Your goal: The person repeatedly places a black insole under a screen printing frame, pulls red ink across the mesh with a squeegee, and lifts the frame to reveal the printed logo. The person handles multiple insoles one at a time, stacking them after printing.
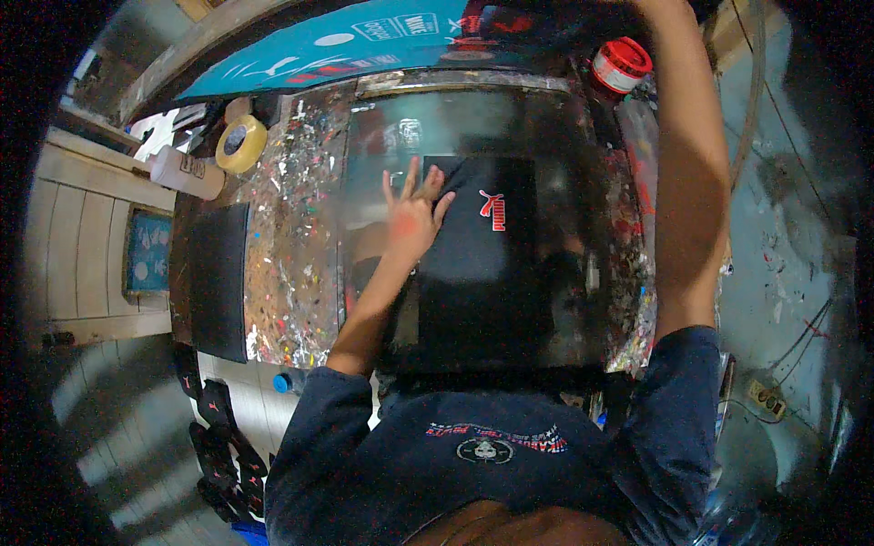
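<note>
Black fabric panel (482, 282) sits mid-surface (289, 264), stretching toward the near edge. Our left hand (414, 220) is open, splayed at its far-left corner; our right hand's out of view, so can't tell. Dragging the left could probably skew the fabric or smear that red print (498, 217).

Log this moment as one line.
left hand: spread at left edge of black piece, contact unclear | right hand: out of sight, forearm extended past red tub | red print: facing up
</note>
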Tool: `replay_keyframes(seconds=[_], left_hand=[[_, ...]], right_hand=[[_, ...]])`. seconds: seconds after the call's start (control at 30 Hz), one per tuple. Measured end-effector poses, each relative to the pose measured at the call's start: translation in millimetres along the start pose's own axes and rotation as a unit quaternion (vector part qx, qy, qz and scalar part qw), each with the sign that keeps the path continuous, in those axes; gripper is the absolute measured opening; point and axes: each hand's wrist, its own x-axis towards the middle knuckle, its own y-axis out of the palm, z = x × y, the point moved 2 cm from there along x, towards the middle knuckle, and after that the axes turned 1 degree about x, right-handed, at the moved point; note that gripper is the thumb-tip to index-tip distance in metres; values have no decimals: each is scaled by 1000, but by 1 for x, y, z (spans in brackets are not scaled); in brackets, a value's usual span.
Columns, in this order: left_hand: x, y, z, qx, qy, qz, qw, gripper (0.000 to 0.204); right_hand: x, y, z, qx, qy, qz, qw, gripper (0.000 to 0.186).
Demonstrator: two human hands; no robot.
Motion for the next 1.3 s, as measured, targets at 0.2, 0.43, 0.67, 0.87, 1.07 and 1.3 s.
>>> replay_keyframes(seconds=[0.2,0.43,0.67,0.87,1.07,1.3], left_hand=[[-32,-53,37,-156,-153,-43,975,31],[-138,-224,272,215,-284,-143,924,62],[-1,-135,67,22,-45,-143,988,40],[71,0,-218,-221,191,-13,956,31],[83,28,-287,-224,308,47,923,28],[42,-16,-128,-120,350,-10,929,24]], right_hand=[[4,-3,-4,13,-1,3,1000,96],[14,20,-31,38,-36,-7,999,85],[21,19,-57,55,-23,10,998,84],[21,11,-21,45,-25,24,998,75],[8,5,-14,34,-23,-3,999,77],[13,-12,-13,16,1,8,1000,88]])
